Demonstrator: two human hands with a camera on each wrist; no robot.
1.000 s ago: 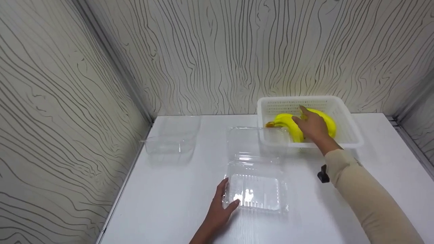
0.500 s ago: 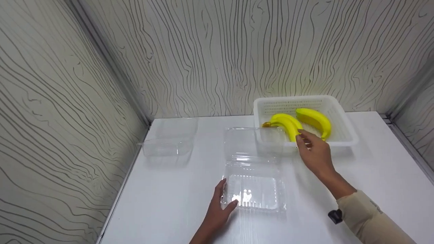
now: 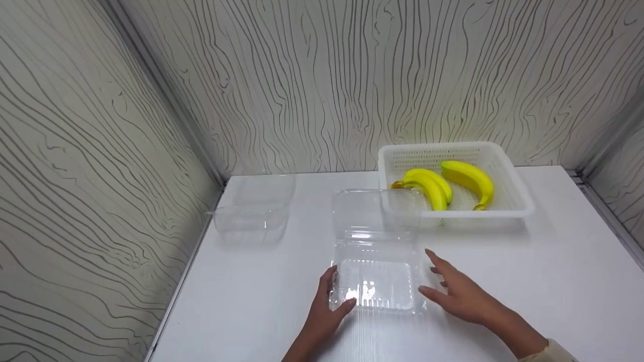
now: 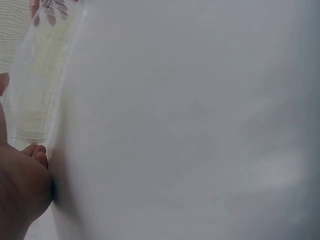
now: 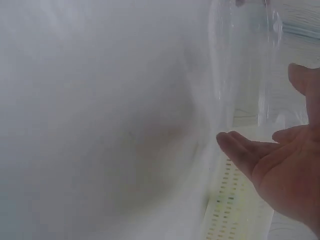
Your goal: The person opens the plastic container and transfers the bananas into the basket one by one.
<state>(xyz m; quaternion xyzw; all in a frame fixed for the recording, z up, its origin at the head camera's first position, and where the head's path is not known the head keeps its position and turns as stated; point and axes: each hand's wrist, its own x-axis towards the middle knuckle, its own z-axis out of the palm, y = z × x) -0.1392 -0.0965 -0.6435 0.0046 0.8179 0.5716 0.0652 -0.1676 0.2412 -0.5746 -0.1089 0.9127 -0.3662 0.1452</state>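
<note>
A clear plastic clamshell box (image 3: 377,281) lies open on the white table, its base toward me and its lid spread away. My left hand (image 3: 324,311) holds the base's near left corner, fingers along the side and thumb at the front rim. To the right of the base is my right hand (image 3: 460,294), its fingers extended and apart, thumb tip close by the box's right edge. Nothing is in its grasp. The right wrist view shows that hand (image 5: 285,165) beside the box wall (image 5: 247,75). No fruit lies in the box.
At the back right stands a white perforated basket (image 3: 523,206). Inside it are yellow bananas, a pair (image 3: 427,186) at left and a single one (image 3: 473,183) at right. Another clear plastic box (image 3: 251,218) stands open at the back left. Wood-patterned walls (image 3: 302,85) enclose the table.
My right hand has left the bananas in the basket and come back toward me, empty, to the right side of the box. The left hand has stayed at its corner.
</note>
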